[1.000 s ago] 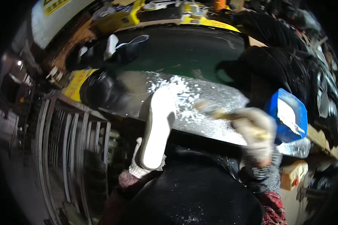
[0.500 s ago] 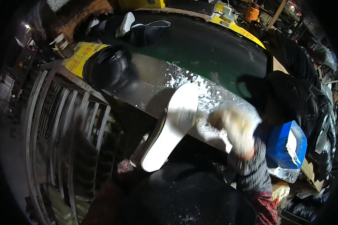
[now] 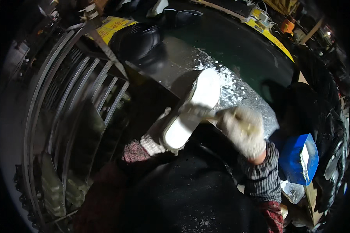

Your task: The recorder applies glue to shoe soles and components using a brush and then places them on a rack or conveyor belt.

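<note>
A boot or shoe (image 3: 207, 87) is held with its white sole facing up; the upper underneath is mostly hidden. My left hand (image 3: 153, 144), in a pale knit glove, grips it from below at the near left side, its fingers partly covered. My right hand (image 3: 243, 130), in a stained whitish glove, is closed around a brush (image 3: 195, 111). The blurred brush head lies across the middle of the sole. Beyond the sole is the bench top (image 3: 179, 54), splattered with white.
A blue container (image 3: 289, 161) with white stuff in it stands at the right. Black boots (image 3: 138, 40) lie on the bench at the far left. A metal rack (image 3: 72, 97) stands left. Dark, shiny material (image 3: 313, 97) is heaped along the right side.
The view has shifted, and the whole scene sits differently. The brush has moved toward the sole's near end. The sole appears more tilted, and more of my left glove shows.
</note>
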A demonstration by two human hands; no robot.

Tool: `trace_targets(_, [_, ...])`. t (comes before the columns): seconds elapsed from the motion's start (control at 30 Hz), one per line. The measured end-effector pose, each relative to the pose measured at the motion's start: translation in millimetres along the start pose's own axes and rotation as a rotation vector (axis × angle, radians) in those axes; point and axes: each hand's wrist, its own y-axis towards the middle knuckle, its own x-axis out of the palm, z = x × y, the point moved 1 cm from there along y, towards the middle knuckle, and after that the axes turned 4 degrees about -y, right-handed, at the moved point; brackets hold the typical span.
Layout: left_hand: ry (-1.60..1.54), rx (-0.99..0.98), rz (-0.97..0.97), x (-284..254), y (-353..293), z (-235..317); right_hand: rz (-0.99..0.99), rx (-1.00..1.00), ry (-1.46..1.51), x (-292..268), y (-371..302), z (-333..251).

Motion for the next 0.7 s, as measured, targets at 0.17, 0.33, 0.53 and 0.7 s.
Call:
trace_targets(0.17, [-0.272,0.217,0.255,26.0,7.4,-13.2,-0.175,-0.633,-0.182,6.2,-35.1,20.9])
trace_targets(0.33, [0.008,0.048,-0.148,10.8,10.2,-8.4,0.07,-0.125,0.396,2.8,-40.7,33.2])
trace_targets(0.53, [-0.395,-0.003,0.203,-12.1,-10.8,1.2,0.262,-0.321,-0.362,-19.5,-18.6,80.5])
trace_targets(0.7, [-0.1,-0.05,-0.022,-14.9,-24.1,11.0,0.608,-0.046,0.135,-27.2,18.4,80.8])
